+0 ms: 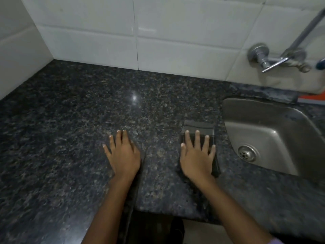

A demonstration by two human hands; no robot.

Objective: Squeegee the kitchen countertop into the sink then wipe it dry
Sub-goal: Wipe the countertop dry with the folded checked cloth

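Countertop [88,120] of dark speckled granite fills most of the frame, with the steel sink [263,138] set into it at the right. My right hand [197,155] lies flat, fingers spread, pressing on a dark folded cloth [198,126] just left of the sink's rim. My left hand [123,154] rests palm down on the bare stone at centre, fingers loosely spread, gripping nothing. A metal tap [274,60] juts from the white tiles [175,32] at upper right.

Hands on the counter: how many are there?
2. The left hand lies flat on the bare countertop; the right hand presses a dark cloth beside the sink.
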